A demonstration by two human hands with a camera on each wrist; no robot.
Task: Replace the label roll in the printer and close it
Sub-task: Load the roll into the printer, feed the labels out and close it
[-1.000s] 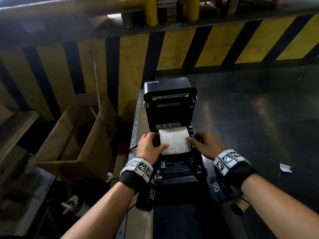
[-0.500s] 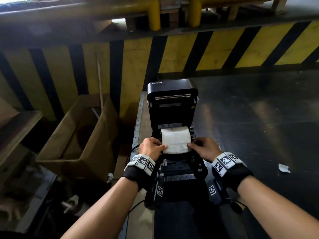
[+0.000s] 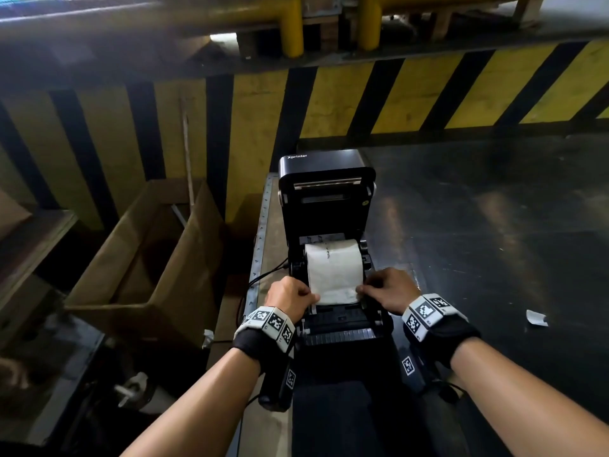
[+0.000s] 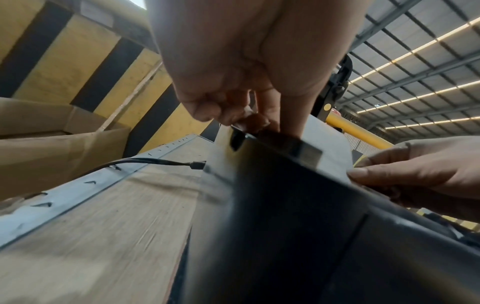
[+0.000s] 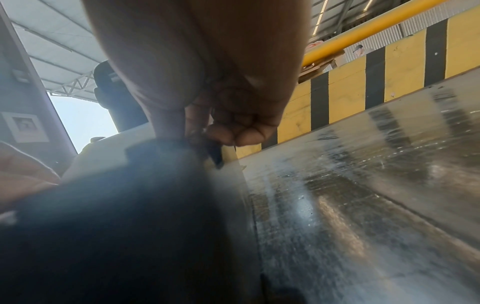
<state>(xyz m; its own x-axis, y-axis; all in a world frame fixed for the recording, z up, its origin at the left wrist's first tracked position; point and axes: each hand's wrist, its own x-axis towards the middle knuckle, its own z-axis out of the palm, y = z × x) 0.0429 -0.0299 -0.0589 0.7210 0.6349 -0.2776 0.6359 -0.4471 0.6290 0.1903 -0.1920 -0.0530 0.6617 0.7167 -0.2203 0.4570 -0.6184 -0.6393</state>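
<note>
The white label roll (image 3: 333,268) sits in the open bay of the black printer (image 3: 324,206), whose lid stands upright behind it. The left hand (image 3: 290,300) and right hand (image 3: 387,288) each pinch a front corner of the roll's loose paper end, fingers curled. A cardboard box (image 3: 145,255) stands to the left.

The printer (image 3: 326,206) is smooth black plastic with a slight sheen. Its label roll (image 3: 333,272) is matt white paper. The surface (image 4: 109,222) is grainy wood, metal-edged; beside it, brown cardboard box (image 3: 145,258) and glossy dark floor (image 3: 494,232).
</note>
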